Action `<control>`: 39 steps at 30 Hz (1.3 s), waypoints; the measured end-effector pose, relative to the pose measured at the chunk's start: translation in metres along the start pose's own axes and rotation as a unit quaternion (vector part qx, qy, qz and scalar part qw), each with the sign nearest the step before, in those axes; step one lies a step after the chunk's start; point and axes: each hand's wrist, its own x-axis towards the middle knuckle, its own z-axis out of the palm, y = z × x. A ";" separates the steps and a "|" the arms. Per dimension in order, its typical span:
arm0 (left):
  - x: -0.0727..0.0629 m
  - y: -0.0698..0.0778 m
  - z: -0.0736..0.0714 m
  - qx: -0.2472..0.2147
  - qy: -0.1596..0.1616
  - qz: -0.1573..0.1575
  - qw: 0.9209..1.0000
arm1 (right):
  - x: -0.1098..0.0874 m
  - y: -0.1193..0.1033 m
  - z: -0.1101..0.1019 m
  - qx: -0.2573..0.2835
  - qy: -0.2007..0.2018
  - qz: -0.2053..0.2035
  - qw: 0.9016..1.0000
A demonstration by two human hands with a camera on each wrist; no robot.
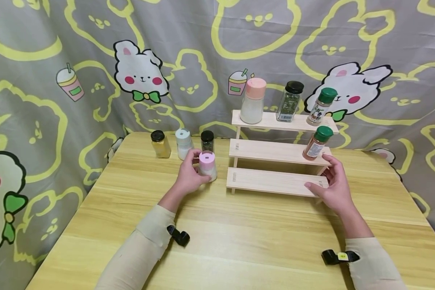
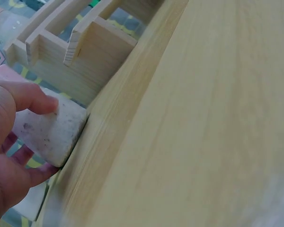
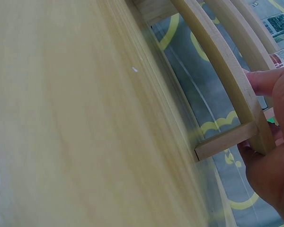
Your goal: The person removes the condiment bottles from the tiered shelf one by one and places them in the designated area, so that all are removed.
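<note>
So the left hand [image 1: 190, 175] is holding a small jar with a lilac lid [image 1: 208, 167], thumb on one side and fingers curled round the other. The jar is upright, just left of the left end of a three-step wooden rack [image 1: 264, 151], with its base right at the tabletop, though I can't tell if it's fully resting there. The right hand [image 1: 335, 185] is gripping the rack at its right end, thumb over the top of the lowest step and fingers tucked behind it. The rack stands near the far edge of the wooden table [image 1: 221, 233], a bit right of the middle. Its top step has a big jar with a salmon-pink lid [image 1: 253, 102] by the left end, a black-lidded bottle of green flakes [image 1: 290, 102] around the middle and a green-capped shaker [image 1: 320, 108] toward the right end. The middle step carries a reddish bottle with a green cap [image 1: 316, 144] near its right end. Over toward the table's far left corner there's a loose row along the far edge: a yellow jar with a black lid [image 1: 162, 146], a white-lidded jar [image 1: 183, 145], then a dark jar with a black lid [image 1: 208, 139], standing just behind the lilac one and partly hidden by it.
</note>
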 end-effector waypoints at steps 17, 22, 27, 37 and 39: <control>-0.003 0.000 0.000 -0.016 -0.008 0.001 1.000 | 0.001 -0.001 0.001 0.005 -0.003 -0.005 1.000; -0.011 0.031 -0.003 -0.010 -0.019 -0.004 1.000 | 0.001 -0.002 0.001 0.004 -0.002 -0.002 1.000; -0.013 0.039 -0.003 -0.013 -0.022 0.000 1.000 | 0.000 -0.001 0.000 0.015 0.000 -0.005 1.000; 0.005 0.018 -0.002 -0.051 -0.011 0.034 0.998 | 0.001 -0.001 -0.001 0.014 -0.001 -0.008 1.000; 0.007 0.019 -0.003 -0.048 -0.012 0.049 0.998 | 0.001 -0.001 0.000 0.013 -0.001 -0.009 1.000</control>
